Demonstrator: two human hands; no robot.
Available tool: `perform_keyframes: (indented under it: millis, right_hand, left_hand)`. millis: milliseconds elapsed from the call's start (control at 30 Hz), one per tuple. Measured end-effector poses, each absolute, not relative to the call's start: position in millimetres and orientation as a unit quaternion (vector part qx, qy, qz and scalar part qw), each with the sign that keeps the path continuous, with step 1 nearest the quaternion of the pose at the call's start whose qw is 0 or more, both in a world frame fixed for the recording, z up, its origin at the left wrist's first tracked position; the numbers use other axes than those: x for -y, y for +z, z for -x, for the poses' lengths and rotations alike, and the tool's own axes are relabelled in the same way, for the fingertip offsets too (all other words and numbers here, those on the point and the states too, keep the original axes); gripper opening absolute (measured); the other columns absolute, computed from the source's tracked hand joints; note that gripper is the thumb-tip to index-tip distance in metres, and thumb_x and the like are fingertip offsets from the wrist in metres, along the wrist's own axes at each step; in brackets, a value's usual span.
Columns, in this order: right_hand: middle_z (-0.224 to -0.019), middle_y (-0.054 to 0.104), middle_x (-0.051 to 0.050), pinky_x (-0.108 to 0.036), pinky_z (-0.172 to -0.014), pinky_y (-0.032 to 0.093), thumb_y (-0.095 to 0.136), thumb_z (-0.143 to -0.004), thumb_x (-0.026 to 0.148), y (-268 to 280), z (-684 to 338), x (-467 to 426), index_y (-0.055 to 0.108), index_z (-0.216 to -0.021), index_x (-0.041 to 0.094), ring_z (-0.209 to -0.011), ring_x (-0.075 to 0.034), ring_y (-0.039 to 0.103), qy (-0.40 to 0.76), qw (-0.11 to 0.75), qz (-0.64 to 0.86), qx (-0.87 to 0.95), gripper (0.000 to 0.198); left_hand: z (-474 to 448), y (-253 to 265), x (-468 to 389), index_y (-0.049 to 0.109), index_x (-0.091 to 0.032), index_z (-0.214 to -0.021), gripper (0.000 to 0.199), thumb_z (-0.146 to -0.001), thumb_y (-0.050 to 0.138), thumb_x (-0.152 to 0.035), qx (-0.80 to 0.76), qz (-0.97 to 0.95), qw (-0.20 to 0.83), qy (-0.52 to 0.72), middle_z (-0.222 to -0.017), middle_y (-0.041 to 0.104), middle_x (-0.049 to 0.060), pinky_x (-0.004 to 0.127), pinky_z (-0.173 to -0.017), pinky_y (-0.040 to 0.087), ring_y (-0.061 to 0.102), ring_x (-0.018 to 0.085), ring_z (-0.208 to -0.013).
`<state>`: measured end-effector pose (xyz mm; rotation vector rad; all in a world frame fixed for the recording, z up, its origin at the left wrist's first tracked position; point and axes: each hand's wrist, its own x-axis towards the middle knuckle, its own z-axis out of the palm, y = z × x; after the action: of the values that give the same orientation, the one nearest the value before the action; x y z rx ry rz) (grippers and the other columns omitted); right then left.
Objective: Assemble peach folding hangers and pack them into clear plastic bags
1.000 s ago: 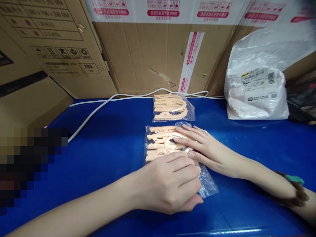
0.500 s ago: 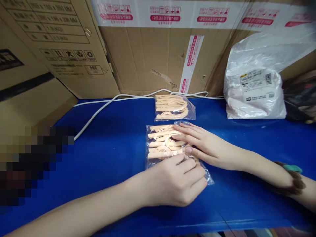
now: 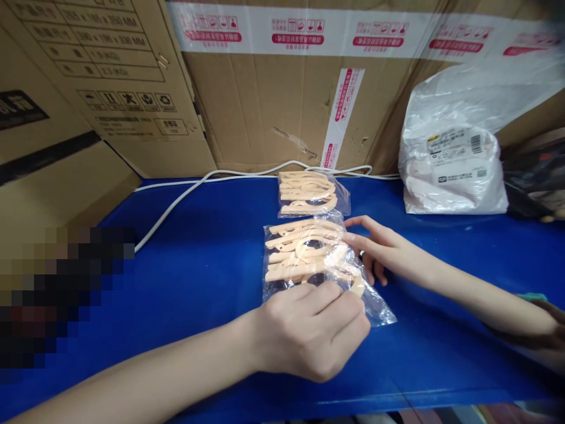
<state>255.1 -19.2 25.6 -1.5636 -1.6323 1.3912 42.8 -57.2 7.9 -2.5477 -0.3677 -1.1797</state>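
Note:
A clear plastic bag of beige folding hangers lies on the blue tabletop. My left hand is closed over its near edge; the fingertips are hidden beneath the knuckles, where they seem to grip the film. At the bag's right edge is my right hand, two fingers reaching out to the film and the others bent below, apart from one another. Just beyond lies a second bagged set of beige hangers, which neither hand touches.
Cardboard boxes stand along the back and left. A white cable runs before them. At the back right sits a white plastic parcel bag, with dark items beside it. The table's front edge is near me.
My right hand has slid off the top of the near bag to its right edge, and its fingers have bent. More hangers show. The bag's lower right corner has shifted slightly right.

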Motion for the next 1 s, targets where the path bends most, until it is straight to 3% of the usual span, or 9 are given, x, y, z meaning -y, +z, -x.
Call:
perform_keyframes:
  millis: [67,133,200,267,333,433,567,733,1000]
  right_hand:
    - [-0.076,0.070,0.000,-0.027,-0.043,0.051,0.058,-0.087,0.057,24,-246,24,0.042,-0.134,0.026,-0.056,-0.017,0.065,0.568,0.264,0.563,0.539,0.059]
    - [-0.105,0.072,-0.006,-0.032,-0.066,0.060,0.060,-0.088,0.051,24,-236,27,0.046,-0.133,0.027,-0.086,-0.021,0.071,0.619,0.299,0.524,0.503,0.053]
    - [-0.125,0.066,-0.007,-0.037,-0.087,0.058,0.063,-0.088,0.040,25,-227,29,0.051,-0.129,0.025,-0.109,-0.024,0.066,0.656,0.323,0.485,0.480,0.045]
    - [-0.128,0.065,-0.008,-0.039,-0.096,0.054,0.065,-0.086,0.030,27,-223,28,0.053,-0.128,0.023,-0.115,-0.024,0.063,0.669,0.337,0.466,0.471,0.044]
    - [-0.123,0.068,-0.007,-0.038,-0.095,0.054,0.067,-0.084,0.027,31,-226,24,0.054,-0.128,0.023,-0.110,-0.024,0.065,0.660,0.349,0.463,0.478,0.046]
    - [-0.112,0.072,-0.005,-0.034,-0.092,0.055,0.071,-0.081,0.028,44,-242,13,0.061,-0.120,0.023,-0.100,-0.022,0.069,0.597,0.390,0.484,0.507,0.041]
    - [-0.107,0.073,-0.011,-0.031,-0.077,0.057,0.071,-0.080,0.025,65,-275,-7,0.067,-0.112,0.018,-0.088,-0.023,0.070,0.490,0.465,0.542,0.500,0.034]
    - [-0.121,0.066,-0.021,-0.036,-0.072,0.053,0.059,-0.085,0.023,80,-306,-31,0.063,-0.124,0.010,-0.088,-0.025,0.069,0.453,0.513,0.576,0.448,0.042]
    - [-0.112,0.070,-0.022,-0.036,-0.070,0.050,0.056,-0.088,0.030,72,-322,-59,0.060,-0.126,0.003,-0.081,-0.022,0.069,0.511,0.510,0.579,0.378,0.046]
  left_hand:
    - [-41,10,59,0.072,-0.014,-0.086,0.019,-0.090,0.053,-0.014,0.110,0.889,0.148,-0.420,-0.085,0.073,0.001,0.024,-0.055,0.049,0.064,0.013,-0.070]
    - [-41,10,60,0.073,-0.015,-0.083,0.017,-0.088,0.057,-0.014,0.083,0.889,0.151,-0.424,-0.086,0.073,0.001,0.024,-0.051,0.047,0.062,0.012,-0.068]
    - [-42,9,62,0.073,-0.016,-0.079,0.015,-0.086,0.060,-0.015,0.063,0.893,0.154,-0.419,-0.086,0.073,0.001,0.023,-0.045,0.043,0.060,0.011,-0.066]
    - [-43,9,61,0.072,-0.016,-0.078,0.013,-0.086,0.061,-0.016,0.060,0.897,0.157,-0.408,-0.086,0.073,0.001,0.023,-0.045,0.042,0.061,0.012,-0.067]
    - [-42,13,56,0.072,-0.015,-0.087,0.019,-0.091,0.058,-0.026,0.068,0.899,0.153,-0.404,-0.092,0.073,0.003,0.025,-0.055,0.050,0.065,0.015,-0.076]
    - [-34,29,35,0.066,-0.012,-0.111,0.034,-0.098,0.043,-0.033,0.136,0.902,0.122,-0.392,-0.112,0.070,0.007,0.033,-0.085,0.056,0.065,0.021,-0.101]
    - [-26,46,-21,0.047,-0.009,-0.137,0.044,-0.094,0.044,-0.020,0.345,0.866,0.076,-0.353,-0.136,0.055,0.014,0.038,-0.104,0.046,0.052,0.024,-0.125]
    - [-40,26,-93,0.021,-0.013,-0.153,0.081,-0.092,0.051,-0.057,0.387,0.890,-0.053,-0.236,-0.158,0.025,0.018,0.051,-0.118,0.023,0.023,0.034,-0.145]
    - [-49,0,-110,0.040,-0.025,-0.146,0.054,-0.100,0.035,-0.052,0.358,0.921,-0.061,-0.143,-0.158,0.029,0.010,0.053,-0.118,0.015,0.020,0.029,-0.147]
